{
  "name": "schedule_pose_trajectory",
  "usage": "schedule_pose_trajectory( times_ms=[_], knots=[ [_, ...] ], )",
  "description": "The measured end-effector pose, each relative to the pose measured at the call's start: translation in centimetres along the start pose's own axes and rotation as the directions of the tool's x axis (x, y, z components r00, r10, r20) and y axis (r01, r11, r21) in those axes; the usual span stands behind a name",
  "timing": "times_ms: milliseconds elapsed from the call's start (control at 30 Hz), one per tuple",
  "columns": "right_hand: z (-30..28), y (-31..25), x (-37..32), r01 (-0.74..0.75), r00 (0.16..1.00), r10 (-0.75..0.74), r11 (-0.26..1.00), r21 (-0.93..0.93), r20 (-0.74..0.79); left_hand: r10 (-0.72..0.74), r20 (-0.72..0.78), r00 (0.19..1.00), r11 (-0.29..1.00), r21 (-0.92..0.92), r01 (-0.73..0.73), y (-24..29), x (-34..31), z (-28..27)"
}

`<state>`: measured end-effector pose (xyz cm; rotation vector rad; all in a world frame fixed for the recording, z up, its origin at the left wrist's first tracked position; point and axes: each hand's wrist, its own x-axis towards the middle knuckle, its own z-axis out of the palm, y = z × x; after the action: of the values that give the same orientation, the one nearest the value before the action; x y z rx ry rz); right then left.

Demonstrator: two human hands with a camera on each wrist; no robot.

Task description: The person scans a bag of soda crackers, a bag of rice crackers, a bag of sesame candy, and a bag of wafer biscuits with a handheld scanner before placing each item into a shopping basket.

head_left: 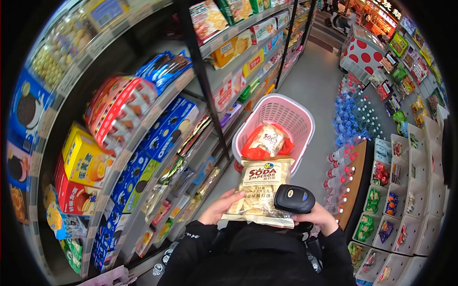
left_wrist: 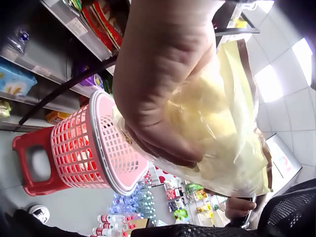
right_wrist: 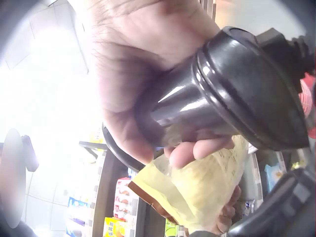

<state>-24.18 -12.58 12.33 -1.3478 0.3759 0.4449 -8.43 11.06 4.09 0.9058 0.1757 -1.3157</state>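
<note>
A cream bag of soda biscuits (head_left: 260, 186) is held in front of the body, its printed face up in the head view. The left hand (head_left: 220, 208) grips the bag's left edge; in the left wrist view that hand (left_wrist: 168, 84) has its fingers bent around the clear film. A black handheld scanner (head_left: 294, 199) lies over the bag's lower right corner. Around its handle the right hand (head_left: 317, 217) is curled, and in the right wrist view the same hand (right_wrist: 148, 64) wraps the black scanner (right_wrist: 217, 89), fingertips beside the bag (right_wrist: 197, 187).
Beyond the bag is a pink basket (head_left: 300, 114), with a similar biscuit bag (head_left: 270, 139) and red plastic inside; it rests on a red stool (left_wrist: 42, 163). Snack shelves line the left. Bottles (head_left: 339, 176) and bins of packets (head_left: 377, 200) stand at the right.
</note>
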Motion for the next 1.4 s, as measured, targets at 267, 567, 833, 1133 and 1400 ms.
schedule_pose_trajectory(
  times_ms=[267,567,833,1133,1400],
  knots=[
    [-12.1,-1.6,0.9,0.066,0.991,-0.077,0.993,-0.101,-0.112,0.224,-0.026,0.974,0.965,0.144,-0.218,5.7,11.3,5.5],
    [-23.9,-0.7,-0.1,-0.015,0.963,0.022,1.0,0.028,-0.269,0.275,0.035,0.961,0.806,0.537,-0.25,11.7,28.3,4.0],
    [-27.6,1.2,0.6,-0.174,0.933,0.218,0.97,0.169,-0.288,0.147,-0.12,0.982,0.733,0.68,-0.027,9.9,35.7,-1.6],
    [-28.2,2.5,2.1,-0.278,0.898,0.331,0.938,0.208,-0.289,0.484,-0.38,0.788,0.111,0.92,0.375,7.0,36.7,-5.0],
    [-23.6,-3.0,5.4,-0.278,0.925,0.26,0.96,-0.027,-0.275,0.655,-0.02,0.755,0.022,1.0,0.007,3.2,31.5,-0.8]
  ],
)
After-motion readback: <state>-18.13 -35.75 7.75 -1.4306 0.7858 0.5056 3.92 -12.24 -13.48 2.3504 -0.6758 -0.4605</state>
